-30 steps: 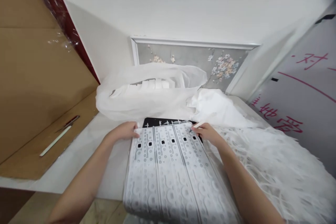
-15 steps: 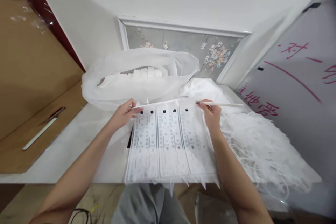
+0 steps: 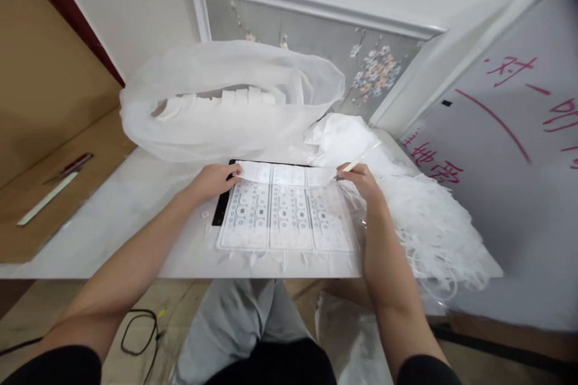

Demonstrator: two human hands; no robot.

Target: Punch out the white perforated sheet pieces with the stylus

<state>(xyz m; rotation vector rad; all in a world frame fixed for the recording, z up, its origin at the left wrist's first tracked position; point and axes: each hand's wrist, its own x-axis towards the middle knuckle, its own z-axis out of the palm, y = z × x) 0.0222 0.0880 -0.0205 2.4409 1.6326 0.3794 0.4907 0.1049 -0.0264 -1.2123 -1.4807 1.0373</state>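
A white translucent sheet [image 3: 289, 222] with printed rows of small circles and squares lies near the table's front edge, split into three panels. Its far edge curls up as a pale strip between my hands. Under it is a flat board with a black border [image 3: 220, 209], showing at the left and far sides. My left hand [image 3: 219, 180] pinches the sheet's far left corner. At the far right corner, my right hand [image 3: 359, 179] is closed on the sheet's edge and on a slim white stick-like tool [image 3: 361, 157] slanting up to the right; its exact kind is unclear.
A large white translucent bag [image 3: 226, 138] holding white pieces lies behind the sheet. On the right is a heap of white stringy strips [image 3: 438, 222], with a white bag [image 3: 343, 138] behind it. A cutter knife [image 3: 74, 163] and pale strip [image 3: 47, 198] lie on cardboard at left.
The sheet, raised and slanting before, now lies flatter on the board, its far edge curled toward me. The board's black border shows more. The tool in my right hand now points upward.
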